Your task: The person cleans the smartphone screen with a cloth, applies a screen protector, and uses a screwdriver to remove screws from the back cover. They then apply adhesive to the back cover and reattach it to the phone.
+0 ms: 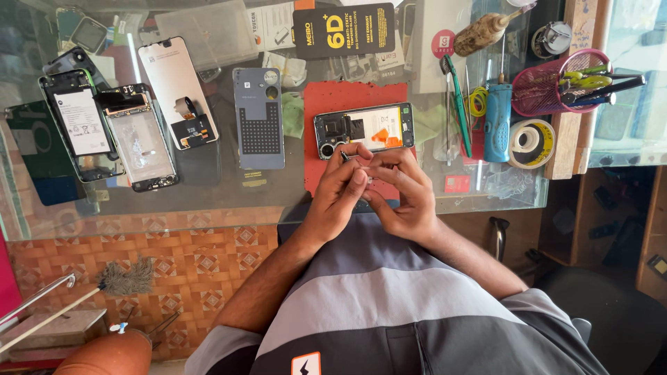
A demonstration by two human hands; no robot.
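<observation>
A tiny dark part (345,155) is pinched between left hand (340,189) and right hand (401,191) at frame centre, fingers closed; the opened phone (363,130) lies just above on the red mat (333,97), back cover (258,118) already off; reassembly pending.

Both hands, left hand (340,191) and right hand (403,194), meet, fingers pinched (forearms angled inward).

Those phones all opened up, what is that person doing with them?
A person sits at a glass table, both hands together over a red mat. The left hand and right hand pinch some tiny part, too small to tell. An opened phone lies just beyond them; more phone pieces lie further left.
</observation>
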